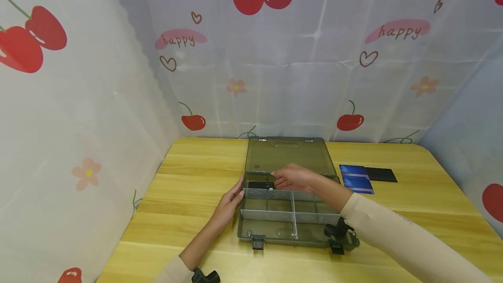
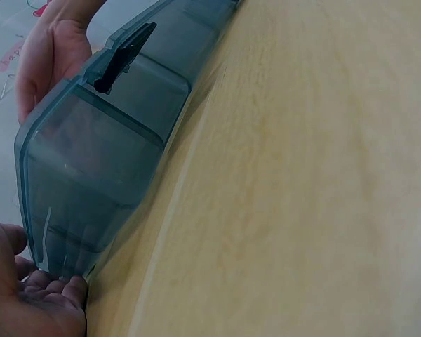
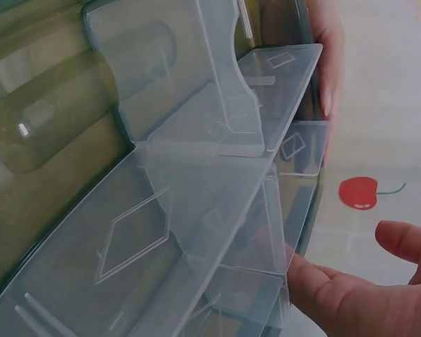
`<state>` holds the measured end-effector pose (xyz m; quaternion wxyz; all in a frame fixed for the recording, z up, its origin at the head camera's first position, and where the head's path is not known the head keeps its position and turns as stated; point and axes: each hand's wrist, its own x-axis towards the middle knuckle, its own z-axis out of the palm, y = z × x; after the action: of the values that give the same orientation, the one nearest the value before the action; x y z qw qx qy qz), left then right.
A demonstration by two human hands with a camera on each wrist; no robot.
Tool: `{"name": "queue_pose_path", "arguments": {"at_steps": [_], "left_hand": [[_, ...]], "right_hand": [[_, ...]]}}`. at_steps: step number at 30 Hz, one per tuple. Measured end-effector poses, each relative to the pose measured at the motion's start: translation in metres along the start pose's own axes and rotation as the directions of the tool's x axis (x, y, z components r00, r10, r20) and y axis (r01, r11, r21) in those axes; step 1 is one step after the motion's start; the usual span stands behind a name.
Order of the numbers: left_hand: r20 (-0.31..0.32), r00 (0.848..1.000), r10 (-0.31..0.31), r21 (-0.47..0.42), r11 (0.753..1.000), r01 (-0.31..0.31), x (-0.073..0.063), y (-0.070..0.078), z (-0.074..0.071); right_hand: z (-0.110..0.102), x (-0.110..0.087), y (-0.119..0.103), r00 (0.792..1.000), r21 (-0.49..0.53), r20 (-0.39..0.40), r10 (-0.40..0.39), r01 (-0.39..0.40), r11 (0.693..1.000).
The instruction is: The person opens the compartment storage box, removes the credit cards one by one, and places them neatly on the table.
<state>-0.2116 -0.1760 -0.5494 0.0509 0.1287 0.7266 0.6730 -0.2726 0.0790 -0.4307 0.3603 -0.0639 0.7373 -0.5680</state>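
Note:
A translucent grey-green divider box [image 1: 267, 243] lies with its lid [image 1: 291, 154] folded back on the table. My left hand [image 1: 227, 206] rests along the box's left wall. In the left wrist view its fingertips [image 2: 52, 281] press the wall near the bottom, with the thumb higher up by the rim. Inside the back left compartment is a black card [image 1: 259, 185] marked VIP. Above that compartment, beside the card, hovers my right hand [image 1: 292, 178]. The right wrist view shows its thumb [image 3: 403, 239] spread from the fingers, nothing visible between them. Clear dividers [image 3: 137, 232] partly cover those fingers.
Right of the box lie blue printed cards [image 1: 356, 178] and a black card [image 1: 381, 174] on the wooden table [image 1: 188, 178]. Two black latches [image 1: 257, 243] hang from the box's front edge. A printed curtain [image 1: 275, 99] stands behind the table.

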Motion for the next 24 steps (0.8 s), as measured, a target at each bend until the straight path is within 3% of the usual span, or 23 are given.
{"name": "queue_pose_path", "arguments": {"at_steps": [16, 24], "left_hand": [[-0.012, 1.0, -0.004, -0.004, 1.0, 0.004, 0.001, -0.003, 0.0], [-0.011, 1.0, -0.018, -0.009, 1.0, 0.018, 0.001, 0.0, 0.001]], "right_hand": [[0.007, 0.012, -0.001, 0.996, 0.042, 0.025, 0.087, -0.088, 0.995], [0.006, 0.015, -0.002, 0.995, 0.175, 0.063, 0.082, -0.092, 0.98]]}}
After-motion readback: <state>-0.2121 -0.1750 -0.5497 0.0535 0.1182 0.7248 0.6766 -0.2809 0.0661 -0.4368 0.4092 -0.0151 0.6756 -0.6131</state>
